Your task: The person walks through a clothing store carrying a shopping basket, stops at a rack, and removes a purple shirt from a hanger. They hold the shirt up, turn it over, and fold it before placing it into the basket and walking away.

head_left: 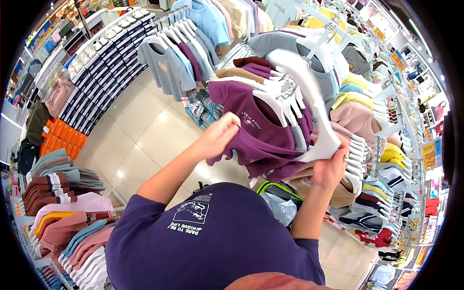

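My left hand (223, 133) is closed, its fingers pinching the edge of a purple T-shirt (263, 152) that stretches across in front of me. My right hand (331, 166) is closed round one end of a white clothes hanger (325, 126), whose upper part is slightly blurred. The other arm of this hanger reaches to the purple fabric. Just behind, another purple T-shirt (237, 99) with a small chest print hangs on the rack, among more white hangers (273, 104).
A metal rack (386, 130) crowded with shirts runs along the right. Grey T-shirts (166, 67) hang ahead. Stacked shoe boxes (101, 77) and orange boxes (63, 137) line the left. A low rack of clothes (72, 208) stands at lower left. Beside me is a green-edged basket (278, 191).
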`<state>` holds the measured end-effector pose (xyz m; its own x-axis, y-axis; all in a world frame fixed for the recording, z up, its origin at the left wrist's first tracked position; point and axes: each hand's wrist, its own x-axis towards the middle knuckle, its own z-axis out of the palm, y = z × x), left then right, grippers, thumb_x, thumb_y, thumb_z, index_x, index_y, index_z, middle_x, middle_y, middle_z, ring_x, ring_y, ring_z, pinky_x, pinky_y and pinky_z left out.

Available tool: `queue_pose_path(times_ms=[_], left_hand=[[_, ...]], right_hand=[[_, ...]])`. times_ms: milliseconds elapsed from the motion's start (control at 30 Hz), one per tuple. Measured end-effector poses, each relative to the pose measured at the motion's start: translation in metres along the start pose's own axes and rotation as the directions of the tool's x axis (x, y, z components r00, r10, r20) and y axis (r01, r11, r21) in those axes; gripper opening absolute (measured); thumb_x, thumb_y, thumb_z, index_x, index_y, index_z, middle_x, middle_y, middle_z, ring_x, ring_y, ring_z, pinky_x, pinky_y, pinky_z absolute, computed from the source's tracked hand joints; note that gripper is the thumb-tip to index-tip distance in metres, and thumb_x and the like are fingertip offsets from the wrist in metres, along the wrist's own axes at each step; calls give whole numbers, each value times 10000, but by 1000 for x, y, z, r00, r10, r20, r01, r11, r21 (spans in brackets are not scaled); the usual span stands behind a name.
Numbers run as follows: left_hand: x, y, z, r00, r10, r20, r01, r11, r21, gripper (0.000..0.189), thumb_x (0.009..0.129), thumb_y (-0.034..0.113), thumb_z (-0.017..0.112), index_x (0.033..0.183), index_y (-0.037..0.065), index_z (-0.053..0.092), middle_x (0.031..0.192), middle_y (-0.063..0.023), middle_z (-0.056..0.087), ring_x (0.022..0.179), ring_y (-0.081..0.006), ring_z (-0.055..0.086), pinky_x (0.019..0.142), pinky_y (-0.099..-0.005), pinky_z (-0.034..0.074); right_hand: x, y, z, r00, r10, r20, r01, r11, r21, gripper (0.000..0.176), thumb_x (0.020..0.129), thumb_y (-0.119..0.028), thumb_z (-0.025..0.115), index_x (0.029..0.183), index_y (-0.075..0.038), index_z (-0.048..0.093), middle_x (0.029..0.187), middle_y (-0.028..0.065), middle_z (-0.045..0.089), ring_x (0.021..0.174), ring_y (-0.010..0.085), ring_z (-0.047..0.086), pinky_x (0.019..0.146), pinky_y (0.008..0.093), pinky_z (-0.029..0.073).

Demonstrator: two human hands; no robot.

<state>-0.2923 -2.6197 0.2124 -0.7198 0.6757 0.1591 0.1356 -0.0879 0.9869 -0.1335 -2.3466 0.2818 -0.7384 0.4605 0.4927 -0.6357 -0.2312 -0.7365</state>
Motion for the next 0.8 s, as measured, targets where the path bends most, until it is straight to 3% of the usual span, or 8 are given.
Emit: queue_pose_path(times_ms=[67, 100, 200, 333, 367, 433, 500, 800], left_hand=[[-8, 12, 11, 989, 126, 78, -138, 973, 186, 60, 979, 125, 441, 996, 82, 480, 608, 24, 430, 559, -62, 455, 525, -256, 384], [-17, 34, 16, 980, -127, 155, 127, 992, 10, 72, 976, 125, 449, 999, 64, 479, 626, -7, 485, 561, -87, 500, 523, -274, 395], [-23, 44, 20, 945, 98, 313, -161, 970, 182, 62, 961, 97, 463, 997, 57, 493, 726, -40, 527, 591, -112, 506, 556, -290, 407], [-32, 59, 19, 906, 116, 407, -226, 946, 233, 84, 953, 110, 479, 987, 45, 522, 773, -92, 595, 679, -270, 582, 634, -349, 452], [-35, 63, 18, 901, 129, 414, -237, 946, 222, 83, 951, 109, 482, 985, 45, 523, 786, -93, 601, 685, -269, 585, 636, -349, 453], [-39, 67, 15, 890, 155, 429, -260, 945, 199, 81, 947, 107, 488, 983, 45, 526, 812, -96, 613, 699, -267, 592, 639, -348, 455], [-42, 67, 12, 887, 186, 422, -287, 939, 189, 77, 942, 99, 497, 988, 44, 527, 833, -96, 625, 727, -269, 604, 652, -349, 462], [-53, 74, -8, 919, 178, 351, -276, 927, 254, 75, 946, 99, 494, 995, 45, 508, 829, -115, 597, 712, -288, 587, 642, -354, 453]], right_hand=[[15, -5, 9, 999, 5, -36, 5, 965, 262, 370, 964, -353, 518, 1197, -66, 509, 1249, 113, 553, 1146, 296, 541, 1004, 533, 415], [23, -7, 16, 999, -5, -54, 24, 938, 346, 365, 961, -356, 524, 1212, -91, 507, 1250, 105, 556, 1151, 300, 540, 1006, 533, 414], [43, -9, 29, 982, -5, -189, 95, 878, 469, 372, 959, -365, 524, 1241, -125, 495, 1255, 97, 558, 1147, 308, 544, 1001, 543, 414], [68, -7, 35, 963, -123, -240, 153, 982, 110, 424, 961, -369, 521, 1285, -103, 462, 1228, 105, 564, 1115, 291, 568, 936, 502, 477], [69, -4, 44, 975, -115, -190, 109, 993, -41, 344, 981, -323, 513, 1221, -76, 521, 1136, 91, 591, 1024, 208, 585, 850, 378, 507], [72, 14, 43, 996, -92, -10, 73, 843, -532, 233, 983, -237, 525, 1084, -43, 605, 974, 41, 611, 873, 111, 554, 734, 274, 471], [71, 41, 51, 996, 24, 84, 43, 701, -712, 167, 961, -160, 547, 967, -25, 646, 832, -21, 596, 743, 55, 491, 655, 225, 414], [73, 144, 35, 956, 280, 91, -159, 751, -641, 173, 936, -158, 589, 946, 9, 635, 763, -6, 600, 695, 58, 502, 635, 224, 418]])
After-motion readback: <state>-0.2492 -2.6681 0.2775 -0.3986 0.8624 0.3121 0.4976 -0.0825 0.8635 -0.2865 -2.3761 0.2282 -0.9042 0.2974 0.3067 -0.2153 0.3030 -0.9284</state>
